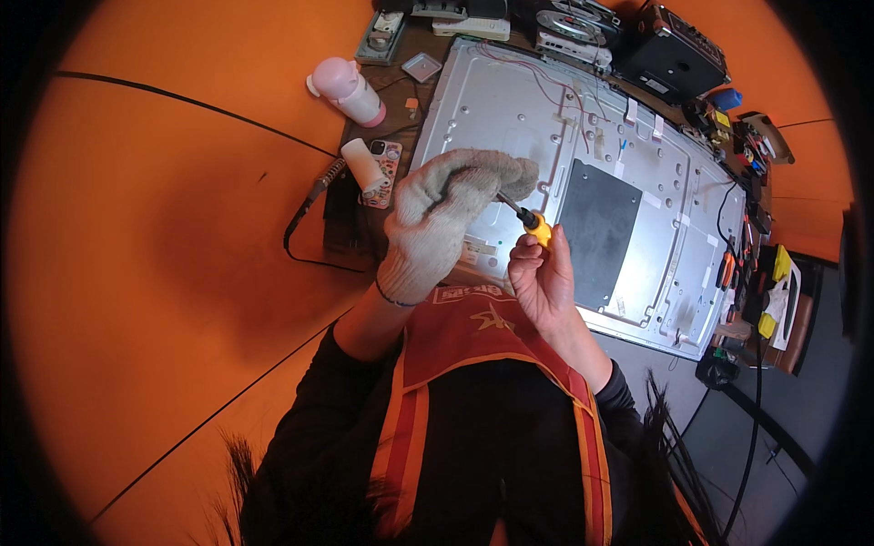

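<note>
My left hand (442, 209), in a pale knitted glove, is raised over a large silver metal panel (683, 273) with curled fingers; what they hold, if anything, is hidden. The shaft tip of a screwdriver (538, 229) with a yellow-and-black handle meets the gloved fingers. My bare right hand (541, 278) grips that handle with thumb and fingers, just below and right of the glove. Beneath both hands, the panel carries a dark rectangular plate (596, 237), thin wires and small tabs.
Left of the panel are a pink bottle (353, 96), a white cylinder (362, 166) on a patterned phone (387, 168) and a corded handheld tool (319, 187). Behind stands a black box-shaped device (665, 55). Pliers (726, 270) and other tools line the right edge.
</note>
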Demonstrator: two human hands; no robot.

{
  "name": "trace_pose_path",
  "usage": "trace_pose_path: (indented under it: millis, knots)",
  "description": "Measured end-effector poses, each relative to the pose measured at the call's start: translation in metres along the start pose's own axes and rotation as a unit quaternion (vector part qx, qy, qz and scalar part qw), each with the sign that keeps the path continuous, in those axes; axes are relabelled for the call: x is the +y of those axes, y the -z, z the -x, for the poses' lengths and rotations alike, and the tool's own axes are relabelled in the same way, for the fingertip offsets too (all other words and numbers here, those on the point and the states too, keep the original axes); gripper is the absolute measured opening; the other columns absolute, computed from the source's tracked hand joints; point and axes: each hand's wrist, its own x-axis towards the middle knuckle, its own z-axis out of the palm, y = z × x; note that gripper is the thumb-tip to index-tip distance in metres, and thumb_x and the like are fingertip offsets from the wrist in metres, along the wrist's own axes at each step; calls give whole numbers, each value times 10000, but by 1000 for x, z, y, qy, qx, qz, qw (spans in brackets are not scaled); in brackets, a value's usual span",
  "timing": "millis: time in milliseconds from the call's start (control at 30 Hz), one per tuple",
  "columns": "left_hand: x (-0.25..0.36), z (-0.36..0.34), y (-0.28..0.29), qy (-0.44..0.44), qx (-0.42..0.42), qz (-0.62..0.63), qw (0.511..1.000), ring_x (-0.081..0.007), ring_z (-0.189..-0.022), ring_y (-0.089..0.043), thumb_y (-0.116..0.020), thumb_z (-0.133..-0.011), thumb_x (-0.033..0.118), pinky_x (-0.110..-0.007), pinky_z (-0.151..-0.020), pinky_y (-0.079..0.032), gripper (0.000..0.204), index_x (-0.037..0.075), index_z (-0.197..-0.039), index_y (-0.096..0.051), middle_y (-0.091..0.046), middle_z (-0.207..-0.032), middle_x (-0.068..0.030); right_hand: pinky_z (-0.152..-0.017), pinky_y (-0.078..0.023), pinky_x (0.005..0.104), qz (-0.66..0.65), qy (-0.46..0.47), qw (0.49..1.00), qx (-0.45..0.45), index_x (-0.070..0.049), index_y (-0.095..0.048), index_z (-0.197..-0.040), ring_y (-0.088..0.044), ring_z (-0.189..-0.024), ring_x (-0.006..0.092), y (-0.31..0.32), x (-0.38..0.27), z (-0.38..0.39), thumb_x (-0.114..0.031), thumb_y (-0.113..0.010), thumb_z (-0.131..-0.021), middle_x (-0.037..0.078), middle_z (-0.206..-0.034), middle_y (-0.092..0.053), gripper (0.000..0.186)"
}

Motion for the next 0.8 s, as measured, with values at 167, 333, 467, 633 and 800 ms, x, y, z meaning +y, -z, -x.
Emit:
trace_pose_path:
  millis: [167, 333, 467, 633, 800]
  knots:
    - [2, 4, -5, -53, -35, 5, 998, -206, -1002, -644, -479, -908, -19, -303, -916, -501, 234, -81, -1102, -595, -665, -1077, -172, -684, -499, 238, -2, -20, 1000, -24, -105, -578, -1117, -583, -739, 122, 1, 2, 1, -327, -553, -957, 98, -897, -633, 274]
    - [2, 10, -14, -40, -63, 20, 997, -222, -1051, -628, -493, -889, -70, -302, -925, -502, 275, -87, -1153, -571, -643, -1127, -186, -646, -483, 215, -65, -65, 994, -58, -99, -595, -1092, -566, -718, 107, 4, 1, 0, -346, -558, -952, 81, -862, -620, 286]
    - [-2, 12, -19, -49, -54, 52, 996, -224, -1052, -628, -504, -874, -110, -289, -905, -512, 305, -84, -1171, -565, -643, -1125, -188, -610, -471, 187, -83, -76, 992, -51, -87, -607, -1080, -554, -701, 101, 7, 0, 0, -360, -564, -946, 66, -827, -603, 307]
    - [-14, 19, -12, -40, -54, 110, 992, -275, -1089, -607, -481, -904, 0, -351, -947, -490, 333, -106, -1218, -518, -617, -1165, -210, -600, -468, 179, -94, -80, 991, -55, -77, -610, -1082, -549, -691, 100, 7, 0, 2, -375, -563, -943, 58, -807, -592, 332]
    - [-25, 28, 0, 16, -57, 183, 981, -407, -1186, -521, -418, -926, 416, -501, -1007, -425, 654, -112, -1311, -405, -503, -1284, -293, -603, -470, 181, -92, -81, 990, -62, -83, -609, -1086, -555, -698, 102, 5, 0, 2, -378, -561, -944, 57, -802, -590, 330]
